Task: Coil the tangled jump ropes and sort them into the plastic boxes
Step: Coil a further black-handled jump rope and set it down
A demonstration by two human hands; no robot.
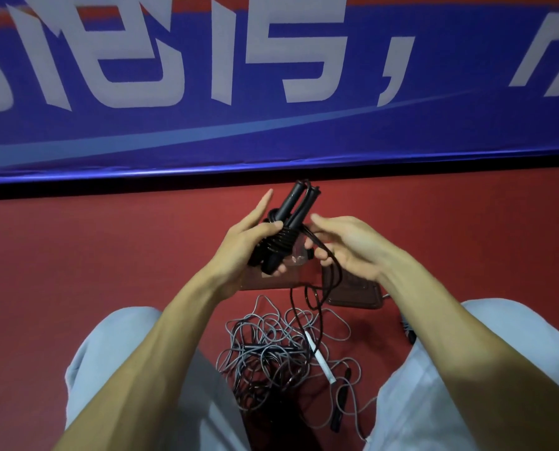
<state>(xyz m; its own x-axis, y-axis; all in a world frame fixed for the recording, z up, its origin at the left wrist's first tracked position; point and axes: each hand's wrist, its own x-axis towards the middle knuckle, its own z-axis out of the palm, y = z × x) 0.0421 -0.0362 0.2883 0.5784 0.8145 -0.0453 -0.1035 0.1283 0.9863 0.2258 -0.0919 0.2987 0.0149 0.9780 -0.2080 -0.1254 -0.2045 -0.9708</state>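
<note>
L hand (245, 245) grip clamped on paired black jump-rope handles (296, 203) = spool core; R hand (346, 245) grip pinches trailing black cord (319, 296), prob tensioning next wrap. Grey tangled rope pile (265, 340) waits below.

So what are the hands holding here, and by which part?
The left hand grips the black jump rope's two handles together around their cord-wrapped middle; the right hand pinches the loose cord just beside them.

Matt black handles (291, 222), smooth grey cords (271, 340), seemingly clear plastic boxes (353, 292)
</note>
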